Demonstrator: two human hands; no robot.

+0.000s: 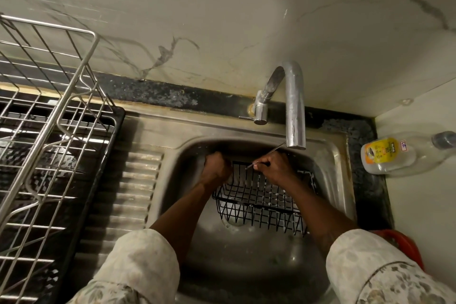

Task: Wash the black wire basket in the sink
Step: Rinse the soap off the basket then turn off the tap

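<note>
The black wire basket [261, 201] stands tilted inside the steel sink [246, 266], below the tap spout. My left hand [216, 168] is curled into a fist around the basket's far left rim. My right hand [274, 166] pinches a thin metal rod or utensil [267, 155] that slants up toward the spout, held over the basket's far rim. What the left fingers hold besides the rim is hidden.
A curved chrome tap [291, 106] rises behind the sink. A steel dish rack [49, 131] on a black tray stands on the left, beside the ribbed drainboard [128, 192]. A clear bottle with a yellow label [399, 155] lies at the right; something red [404, 244] sits below it.
</note>
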